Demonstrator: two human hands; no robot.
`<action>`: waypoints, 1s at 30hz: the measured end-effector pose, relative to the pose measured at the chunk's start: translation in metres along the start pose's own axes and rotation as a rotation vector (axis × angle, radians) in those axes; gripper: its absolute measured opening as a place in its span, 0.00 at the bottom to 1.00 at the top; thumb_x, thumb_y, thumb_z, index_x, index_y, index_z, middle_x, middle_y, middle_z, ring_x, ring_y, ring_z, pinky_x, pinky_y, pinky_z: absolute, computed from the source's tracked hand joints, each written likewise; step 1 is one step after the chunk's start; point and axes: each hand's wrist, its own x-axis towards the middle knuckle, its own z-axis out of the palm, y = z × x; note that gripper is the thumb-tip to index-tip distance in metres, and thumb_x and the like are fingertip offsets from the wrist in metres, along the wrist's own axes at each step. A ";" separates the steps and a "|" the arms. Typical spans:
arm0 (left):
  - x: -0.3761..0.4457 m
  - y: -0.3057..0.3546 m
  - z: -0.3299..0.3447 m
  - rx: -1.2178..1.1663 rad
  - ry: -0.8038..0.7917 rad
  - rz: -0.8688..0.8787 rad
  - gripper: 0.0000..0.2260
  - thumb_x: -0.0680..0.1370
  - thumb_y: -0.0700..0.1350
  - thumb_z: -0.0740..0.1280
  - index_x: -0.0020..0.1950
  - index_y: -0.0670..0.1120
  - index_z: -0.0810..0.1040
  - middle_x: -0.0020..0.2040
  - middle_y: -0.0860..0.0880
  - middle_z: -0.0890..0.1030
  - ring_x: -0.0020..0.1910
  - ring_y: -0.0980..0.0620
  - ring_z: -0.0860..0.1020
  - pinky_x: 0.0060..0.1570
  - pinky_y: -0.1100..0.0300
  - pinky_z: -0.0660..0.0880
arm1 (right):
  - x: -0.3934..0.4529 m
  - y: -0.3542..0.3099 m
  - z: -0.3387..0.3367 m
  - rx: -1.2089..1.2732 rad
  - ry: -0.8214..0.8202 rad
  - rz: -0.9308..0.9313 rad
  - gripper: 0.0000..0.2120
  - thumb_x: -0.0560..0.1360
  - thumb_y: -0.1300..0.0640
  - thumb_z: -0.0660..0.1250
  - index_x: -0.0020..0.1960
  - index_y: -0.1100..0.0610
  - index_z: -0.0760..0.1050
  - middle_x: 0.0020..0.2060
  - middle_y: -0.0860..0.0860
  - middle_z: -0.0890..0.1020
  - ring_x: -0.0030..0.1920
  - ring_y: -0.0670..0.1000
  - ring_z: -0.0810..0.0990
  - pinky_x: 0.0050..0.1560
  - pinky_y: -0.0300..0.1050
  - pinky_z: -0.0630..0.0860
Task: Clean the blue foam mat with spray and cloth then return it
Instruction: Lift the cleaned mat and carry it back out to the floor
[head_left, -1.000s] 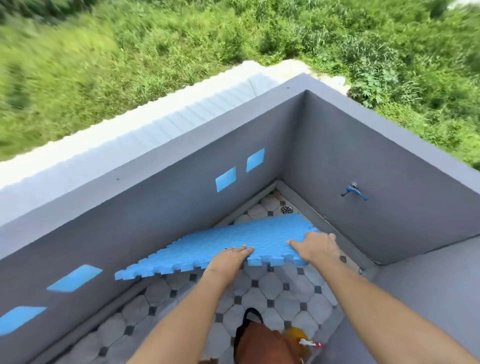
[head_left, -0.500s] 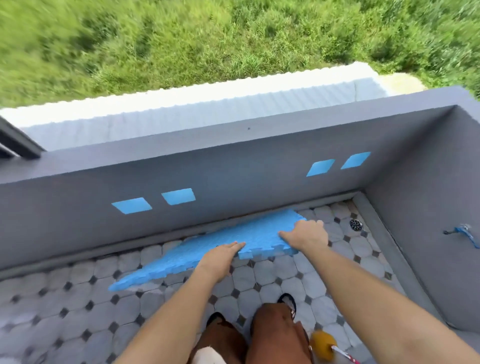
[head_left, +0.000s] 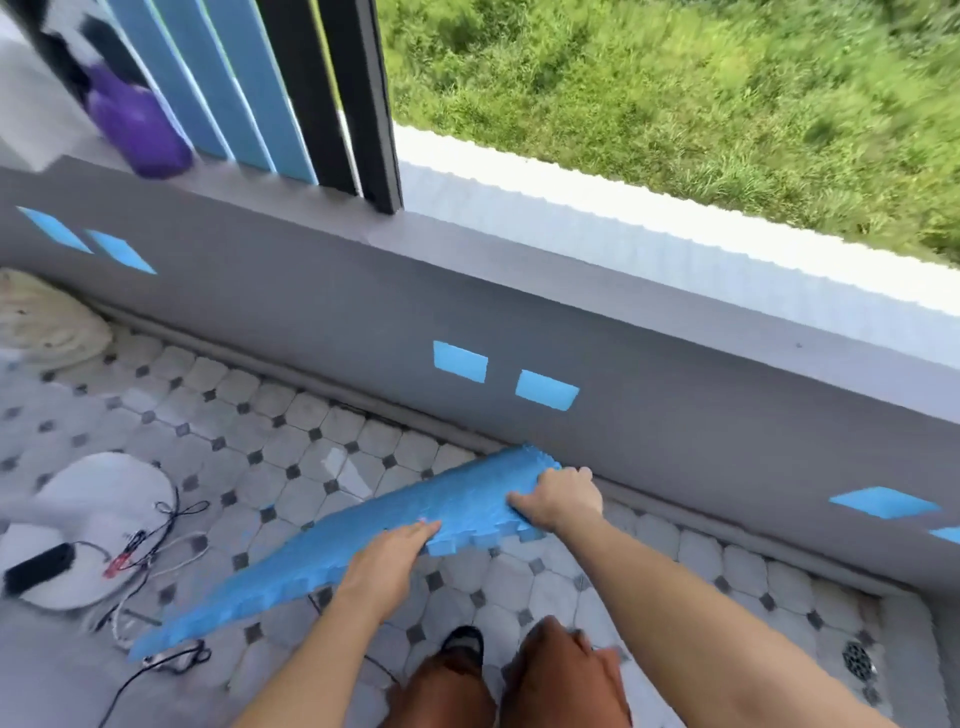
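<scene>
While the blue foam mat (head_left: 415, 525) hangs level above the tiled floor (head_left: 311, 431), near the grey parapet wall (head_left: 519, 312), both hands hold its near toothed edge: the left hand (head_left: 392, 553) grips with fingers over the top, the right hand (head_left: 558, 501) clamps the corner. Held flat like this, it probably carries without flopping. Loose cables (head_left: 156, 551) and a white round object (head_left: 98, 519) lie beneath to the left.

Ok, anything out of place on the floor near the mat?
Yes: loose black and white cables with a red clip sprawl across the tiled floor beside a white round object, running under the blue foam mat's raised left end. Trip hazard, probably.
</scene>
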 end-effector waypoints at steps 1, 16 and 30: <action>0.000 -0.014 0.008 -0.007 0.014 -0.034 0.35 0.78 0.31 0.54 0.76 0.62 0.53 0.77 0.57 0.59 0.74 0.53 0.62 0.69 0.55 0.65 | 0.008 -0.014 0.004 -0.038 -0.017 -0.045 0.25 0.72 0.37 0.59 0.53 0.56 0.77 0.45 0.55 0.75 0.59 0.57 0.69 0.41 0.47 0.69; 0.148 -0.081 0.149 -0.126 0.076 -0.316 0.45 0.70 0.28 0.58 0.78 0.55 0.41 0.79 0.48 0.50 0.77 0.43 0.55 0.73 0.52 0.57 | 0.268 -0.104 0.121 -0.381 -0.148 -0.566 0.36 0.73 0.28 0.54 0.74 0.46 0.61 0.64 0.62 0.73 0.67 0.62 0.64 0.64 0.54 0.67; 0.367 -0.118 0.285 -0.417 -0.069 -0.411 0.47 0.71 0.66 0.66 0.77 0.58 0.36 0.79 0.49 0.38 0.77 0.41 0.40 0.73 0.39 0.45 | 0.491 -0.078 0.237 -0.563 -0.160 -0.594 0.40 0.71 0.28 0.59 0.78 0.40 0.52 0.71 0.60 0.66 0.70 0.62 0.62 0.66 0.57 0.68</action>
